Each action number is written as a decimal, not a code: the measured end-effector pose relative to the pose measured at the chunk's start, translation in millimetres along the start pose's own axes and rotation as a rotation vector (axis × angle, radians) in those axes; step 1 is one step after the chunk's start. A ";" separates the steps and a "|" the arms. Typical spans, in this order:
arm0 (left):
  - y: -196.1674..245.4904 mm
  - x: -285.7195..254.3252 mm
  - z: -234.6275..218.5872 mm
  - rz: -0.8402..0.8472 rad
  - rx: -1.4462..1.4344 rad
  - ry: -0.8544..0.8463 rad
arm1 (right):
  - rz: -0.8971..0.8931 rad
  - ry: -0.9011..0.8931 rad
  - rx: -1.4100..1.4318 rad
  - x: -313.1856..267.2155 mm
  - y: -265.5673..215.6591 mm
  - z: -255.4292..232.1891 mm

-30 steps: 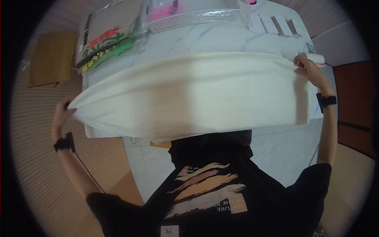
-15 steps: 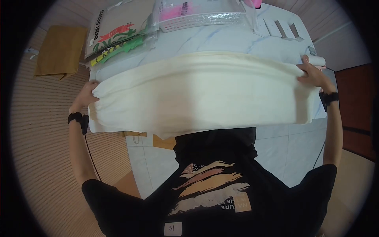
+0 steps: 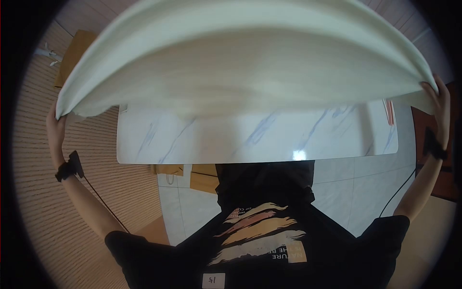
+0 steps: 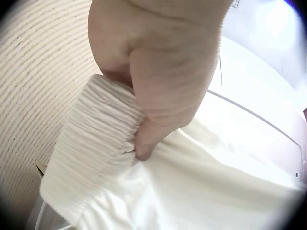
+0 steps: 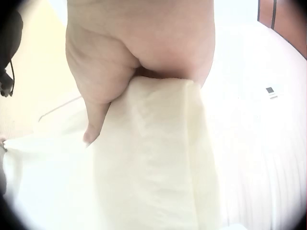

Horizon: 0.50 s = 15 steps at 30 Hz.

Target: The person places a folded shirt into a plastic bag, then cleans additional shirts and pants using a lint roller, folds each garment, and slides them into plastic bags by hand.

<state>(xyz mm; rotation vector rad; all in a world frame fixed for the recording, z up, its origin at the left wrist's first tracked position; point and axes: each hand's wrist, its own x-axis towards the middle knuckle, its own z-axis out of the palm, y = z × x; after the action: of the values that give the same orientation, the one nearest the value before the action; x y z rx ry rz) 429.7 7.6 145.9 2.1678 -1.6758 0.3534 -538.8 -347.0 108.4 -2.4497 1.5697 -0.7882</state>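
Observation:
A cream-coloured cloth is stretched wide between both hands, lifted above the table in the head view. At its left end the left hand grips the edge; in the left wrist view the thumb of the left hand presses on gathered, elastic-looking fabric. The right hand holds the other end. Seen from the right wrist, the cloth hangs from the right hand, thumb on one side, with the other fingers hidden behind it.
Below the cloth lies the marbled white table, its front edge near the person's body. A brown paper bag shows at the far left, partly covered. Brown paper pieces are under the table's front edge. The cloth hides the table's far part.
Both hands have moved outward with the cloth, which has risen off the table and bowed away from the body. It now covers the packets and basket at the back.

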 end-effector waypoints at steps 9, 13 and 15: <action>48.3 -149.5 134.3 0.204 0.479 -0.082 | -0.031 -0.339 0.032 -143.1 2.3 106.4; 57.0 -201.5 176.9 0.137 0.212 -0.343 | 0.244 -0.782 0.054 -172.8 33.9 102.8; 30.7 -212.6 181.2 0.030 -0.039 -0.359 | 0.196 -0.620 0.022 -172.5 64.4 99.7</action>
<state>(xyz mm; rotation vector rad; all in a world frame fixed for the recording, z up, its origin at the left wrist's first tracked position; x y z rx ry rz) 339.5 106.3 -101.3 2.2808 -1.8816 -0.0673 -597.9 -241.7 -62.6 -2.1675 1.4915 0.0000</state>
